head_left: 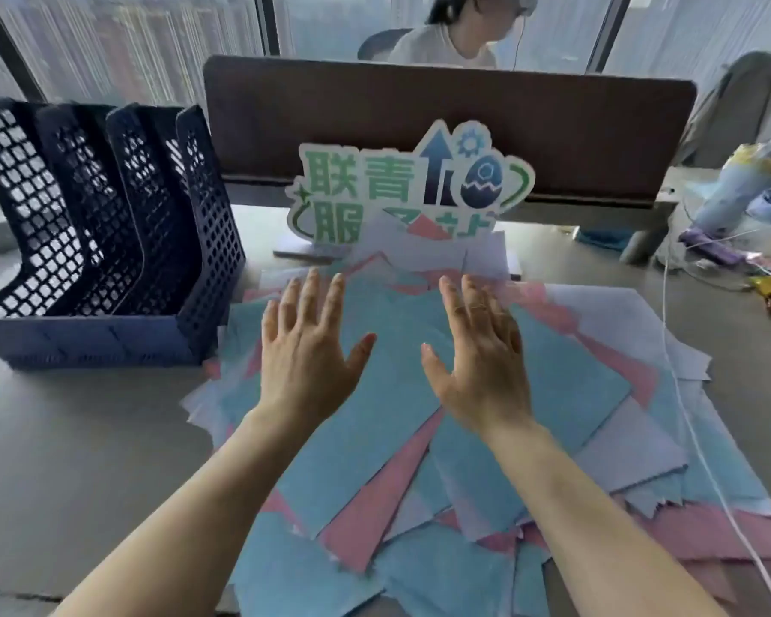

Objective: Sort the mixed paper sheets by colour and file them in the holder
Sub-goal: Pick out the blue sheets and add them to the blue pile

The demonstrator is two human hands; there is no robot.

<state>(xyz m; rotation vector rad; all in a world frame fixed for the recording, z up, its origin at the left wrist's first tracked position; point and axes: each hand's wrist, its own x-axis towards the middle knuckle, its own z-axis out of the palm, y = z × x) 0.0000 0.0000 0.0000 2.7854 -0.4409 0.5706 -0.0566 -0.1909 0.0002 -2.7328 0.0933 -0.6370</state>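
A loose heap of blue [397, 394], pink [383, 496] and pale lilac [633, 452] paper sheets covers the grey desk in front of me. My left hand [306, 345] and my right hand [481, 354] are stretched out over the top blue sheet, palms down, fingers straight and spread, holding nothing. Whether they touch the paper I cannot tell. The dark blue mesh file holder [94, 336] with three upright slots stands at the left, beside the heap, and no sheet shows in it.
A standing sign with green characters [410, 184] rises behind the heap, in front of a brown desk divider [446, 126]. A white cable [695, 438] crosses the papers on the right. Beyond the divider sits a person. Clutter lies at the far right.
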